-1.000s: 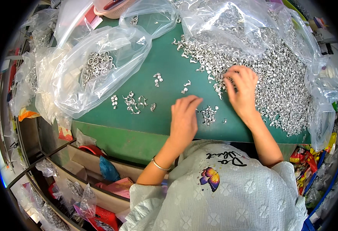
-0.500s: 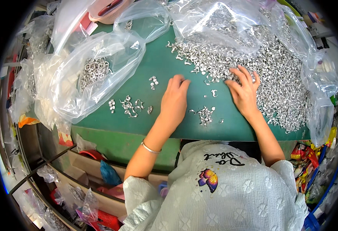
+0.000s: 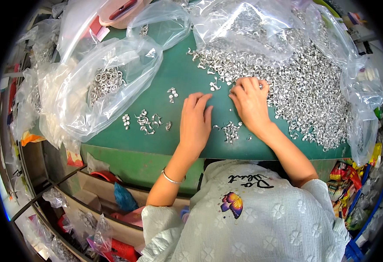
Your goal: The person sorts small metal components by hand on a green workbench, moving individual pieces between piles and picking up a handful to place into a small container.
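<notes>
My left hand (image 3: 194, 121) hovers over or rests on the green tabletop, fingers loosely bent, a gap between thumb and forefinger and nothing seen between them. At the left edge of a big heap of small silvery curved metal pieces (image 3: 313, 96), my right hand (image 3: 251, 107) reaches with bent fingers, thumb apart; its fingertips touch the heap's edge. A few loose pieces (image 3: 215, 84) lie between the two hands, farther back. Nearer me sits a small cluster of pieces (image 3: 231, 132). Left of my left hand are more small groups, one of curved pieces (image 3: 145, 122) and one of tiny pieces (image 3: 172, 94).
A clear plastic bag (image 3: 132, 87) holding silvery ring-shaped pieces (image 3: 107, 83) lies at the left. Another clear bag (image 3: 244, 30) covers the heap's far part. A pink container (image 3: 118, 15) stands at the back left. Below the green table (image 3: 165, 142) is an open drawer (image 3: 91, 192).
My right hand has moved left along the heap's edge, its fingers drawn closer together. A few pieces now lie apart from the heap. My left hand's fingers have opened out slightly.
</notes>
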Demonstrator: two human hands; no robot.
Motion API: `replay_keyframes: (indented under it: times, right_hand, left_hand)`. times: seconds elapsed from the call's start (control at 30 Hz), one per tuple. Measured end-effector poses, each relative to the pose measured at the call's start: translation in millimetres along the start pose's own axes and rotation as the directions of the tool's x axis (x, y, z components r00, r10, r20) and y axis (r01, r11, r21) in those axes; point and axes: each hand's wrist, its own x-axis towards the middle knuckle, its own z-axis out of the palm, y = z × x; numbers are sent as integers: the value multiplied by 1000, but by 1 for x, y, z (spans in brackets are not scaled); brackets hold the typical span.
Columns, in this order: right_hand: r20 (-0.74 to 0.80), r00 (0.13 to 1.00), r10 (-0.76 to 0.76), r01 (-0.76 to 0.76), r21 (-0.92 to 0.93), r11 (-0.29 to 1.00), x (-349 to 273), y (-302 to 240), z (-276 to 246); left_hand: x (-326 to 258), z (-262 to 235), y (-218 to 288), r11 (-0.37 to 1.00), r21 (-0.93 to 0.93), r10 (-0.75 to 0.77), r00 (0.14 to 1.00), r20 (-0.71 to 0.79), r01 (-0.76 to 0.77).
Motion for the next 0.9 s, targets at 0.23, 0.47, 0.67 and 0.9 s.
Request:
replay_keyframes:
  times: [0.23, 0.47, 0.67, 0.9]
  right_hand:
    - [-32, 997, -68, 74, 324, 943, -3, -10, -3]
    - [-27, 998, 61, -58, 100, 993, -8, 11, -12]
    - [31, 989, 147, -147, -15, 989, -16, 30, -28]
    - [116, 990, 77, -85, 67, 994, -12, 9, -16]
  left_hand:
    - [-18, -4, -4, 999, 33, 11, 1000, -27, -10]
    - [-11, 10, -9, 988, 96, 122, 993, 6, -122]
    - [-23, 0, -17, 987, 134, 94, 994, -61, -85]
    - [-24, 8, -9, 985, 138, 114, 991, -72, -103]
